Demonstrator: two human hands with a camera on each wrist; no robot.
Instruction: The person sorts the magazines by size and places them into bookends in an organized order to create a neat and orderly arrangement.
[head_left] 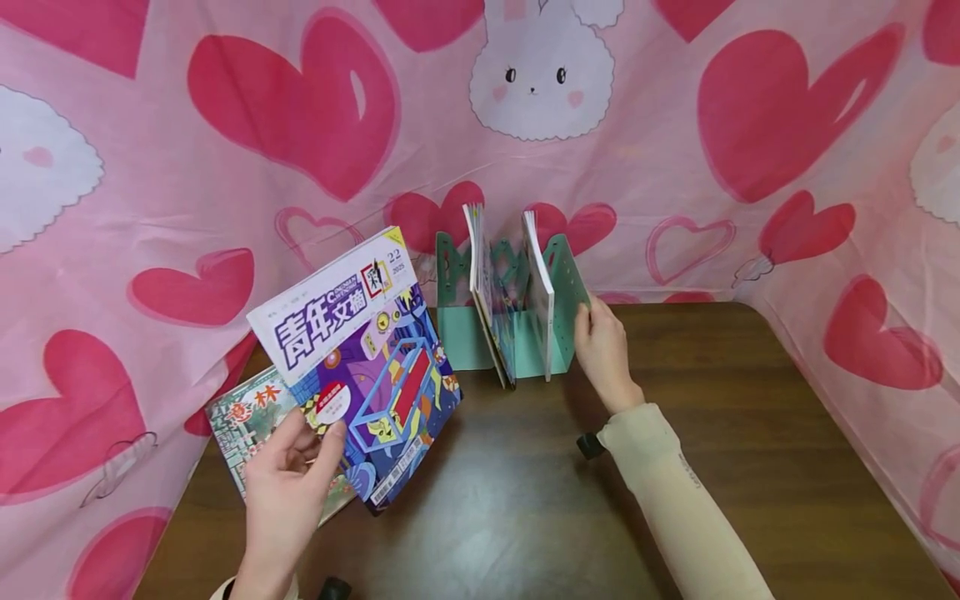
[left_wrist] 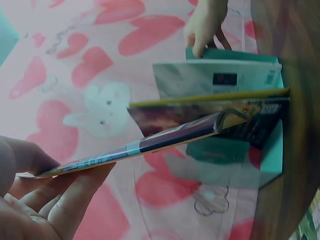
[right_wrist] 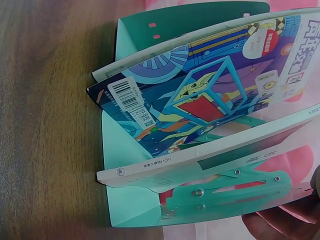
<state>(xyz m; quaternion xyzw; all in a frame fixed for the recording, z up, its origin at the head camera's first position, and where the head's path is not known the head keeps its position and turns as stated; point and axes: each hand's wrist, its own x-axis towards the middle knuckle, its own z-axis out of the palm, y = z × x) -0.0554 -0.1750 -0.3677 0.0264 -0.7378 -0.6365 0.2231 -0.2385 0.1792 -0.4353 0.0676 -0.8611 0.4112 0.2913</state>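
My left hand (head_left: 288, 467) pinches a magazine (head_left: 390, 367) with a purple-blue illustrated cover between thumb and fingers, raised and tilted over the left of the table. In the left wrist view that magazine (left_wrist: 140, 147) appears nearly edge-on. My right hand (head_left: 603, 350) grips the right end panel of a green file rack (head_left: 457, 342). Several thin magazines stand in the rack, among them a white-edged one (head_left: 538, 292). The right wrist view shows a standing magazine (right_wrist: 190, 95) there with a similar purple-blue cover. Another magazine (head_left: 240, 425), green-covered, lies partly hidden behind the held one.
The rack stands at the back of a dark wooden table (head_left: 712, 467). A pink cloth (head_left: 637, 175) with hearts and rabbits hangs close behind it and along both sides.
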